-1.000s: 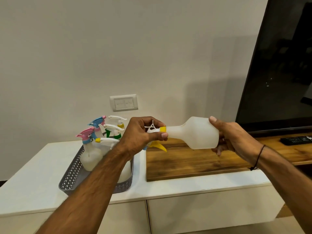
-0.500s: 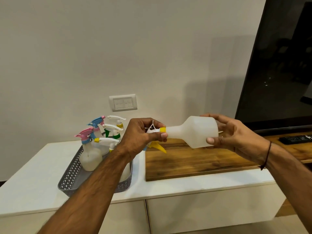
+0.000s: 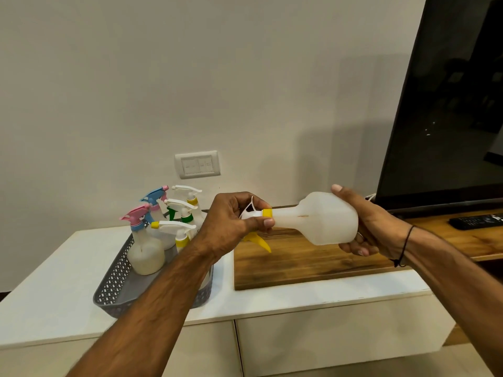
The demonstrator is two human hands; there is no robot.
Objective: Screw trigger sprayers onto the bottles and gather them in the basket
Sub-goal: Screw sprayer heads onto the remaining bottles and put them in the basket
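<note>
Fingers (image 3: 268, 221) of my left hand (image 3: 231, 224) pinch the yellow-collared trigger sprayer (image 3: 255, 216), right hand (image 3: 367, 227) grips the bottle (image 3: 321, 219): mid-screwing. Next I twist tight, then basket (image 3: 114, 289).

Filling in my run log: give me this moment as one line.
left hand grips yellow-collared trigger sprayer | right hand holds translucent white plastic bottle sideways | grey perforated basket holds finished bottles

- A plain off-white wall (image 3: 163, 77) fills the background, with soft shadows at its right.
- A white switch plate (image 3: 197, 164) sits low on the wall.
- A low white cabinet (image 3: 326, 338) runs beneath, its top glossy.
- A wooden board (image 3: 299, 265) lies on the cabinet.
- A dark TV (image 3: 449, 118) stands at right, a remote (image 3: 476, 221) before it.
</note>
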